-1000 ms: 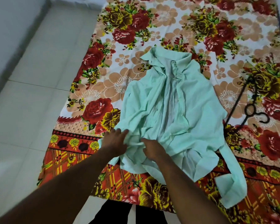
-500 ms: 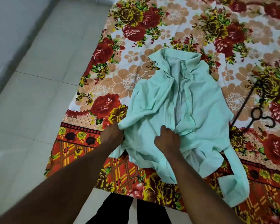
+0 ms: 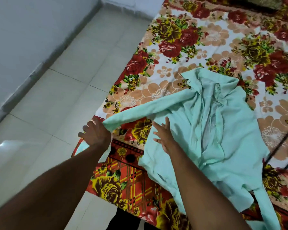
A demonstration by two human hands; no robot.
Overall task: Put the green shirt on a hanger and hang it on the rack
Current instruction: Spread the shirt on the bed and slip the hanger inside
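The pale green shirt lies face up on the flowered bedsheet, collar pointing away from me. One sleeve is stretched out to the left. My left hand holds the end of that sleeve at the sheet's left edge. With straight, spread fingers my right hand presses flat on the shirt's left front panel. A dark hanger lies on the sheet at the right edge, partly cut off by the frame. No rack is in view.
Pale floor tiles lie to the left of the sheet, with a white wall beyond them. The shirt's other sleeve trails toward the bottom right corner.
My left hand has pulled the left sleeve out to the left, straightening it. My right hand has opened and now lies flat on the shirt front. The view has shifted left.
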